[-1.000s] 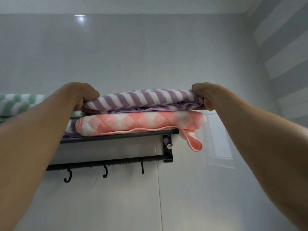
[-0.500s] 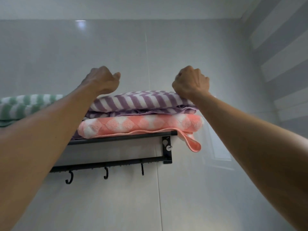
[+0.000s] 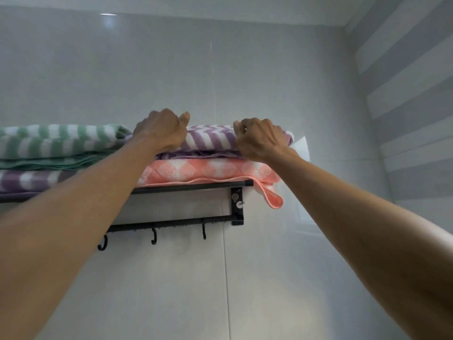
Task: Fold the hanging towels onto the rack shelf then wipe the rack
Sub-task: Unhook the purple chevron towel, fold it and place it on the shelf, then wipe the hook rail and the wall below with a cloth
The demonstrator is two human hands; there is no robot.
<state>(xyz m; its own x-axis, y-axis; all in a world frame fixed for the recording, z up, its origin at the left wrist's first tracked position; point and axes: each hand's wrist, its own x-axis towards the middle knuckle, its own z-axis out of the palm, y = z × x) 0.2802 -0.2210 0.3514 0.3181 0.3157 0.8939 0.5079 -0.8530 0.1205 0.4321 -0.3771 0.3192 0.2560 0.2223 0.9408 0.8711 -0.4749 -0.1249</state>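
A folded purple-and-white striped towel [image 3: 210, 141] lies on top of a folded pink checked towel [image 3: 208, 171] on the black wall rack [image 3: 196, 186]. My left hand [image 3: 160, 131] rests on the purple towel's left end with its fingers curled and the thumb up. My right hand [image 3: 261, 139] rests on the towel's right end, fingers also curled. Neither hand visibly holds cloth. A corner of the pink towel droops over the rack's right end.
A folded green striped towel [image 3: 56, 138] sits on another purple striped towel [image 3: 29, 180] on the left of the shelf. Under the shelf runs a bar with three hooks [image 3: 153, 239]. Grey tiled wall lies behind, and a striped wall stands at right.
Both hands let go of the purple towel's ends, rose as fists above it, then came down and inward onto its top. The view shifted right.
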